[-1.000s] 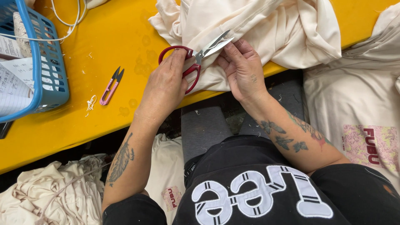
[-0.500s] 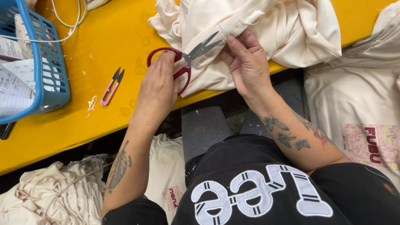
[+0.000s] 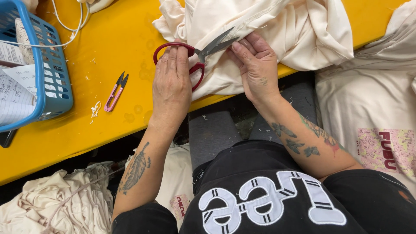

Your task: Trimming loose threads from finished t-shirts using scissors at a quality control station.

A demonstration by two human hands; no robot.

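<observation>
My left hand [image 3: 171,84] grips the red-handled scissors [image 3: 197,54], whose blades point right and up at a seam of the cream fabric garment [image 3: 268,30]. That garment lies bunched on the yellow table [image 3: 108,47]. My right hand [image 3: 255,65] presses on the fabric just right of the blade tips, fingers pinching the cloth at the seam.
A small pink thread snipper [image 3: 115,92] lies on the table left of my left hand, near a scrap of thread [image 3: 95,110]. A blue plastic basket [image 3: 52,73] with papers stands at far left. Cream garments are piled at right [image 3: 372,99] and at lower left [image 3: 52,203].
My left hand has drawn the scissors slightly left, and the blades have opened a little. My right hand has shifted up along the seam.
</observation>
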